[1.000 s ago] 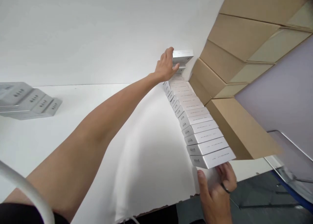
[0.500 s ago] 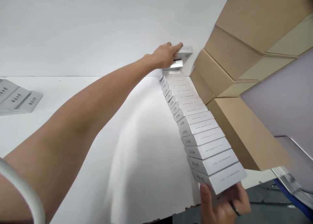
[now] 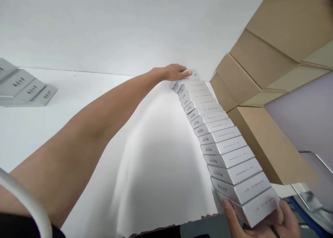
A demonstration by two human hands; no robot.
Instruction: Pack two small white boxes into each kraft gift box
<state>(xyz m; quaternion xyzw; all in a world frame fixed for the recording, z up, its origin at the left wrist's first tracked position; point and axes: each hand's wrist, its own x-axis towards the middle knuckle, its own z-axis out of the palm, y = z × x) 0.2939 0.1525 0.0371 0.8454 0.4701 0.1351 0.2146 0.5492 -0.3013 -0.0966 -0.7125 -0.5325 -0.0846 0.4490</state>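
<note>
A long row of small white boxes (image 3: 223, 137) with dark print on their faces stands side by side on the white surface, running from the back wall towards me. At the far end my left hand (image 3: 178, 72) is closed on a white box (image 3: 193, 75), its thumb lying across the top; part of that box is hidden by the fingers. Down at the near end, my right hand (image 3: 267, 224), with a dark ring, grips the nearest white box (image 3: 261, 206) between thumb and fingers, pressed against the row.
Brown cardboard boxes (image 3: 270, 141) stand along the right, beside the row. Several more white boxes (image 3: 26, 87) are grouped at the left on the white surface (image 3: 166, 155). A white wall (image 3: 117, 26) rises behind. The surface's rough front edge (image 3: 182, 222) shows below.
My left hand has lowered the box it held above the far end down into line with the row. My right hand stays on the near end. The view has shifted slightly.
</note>
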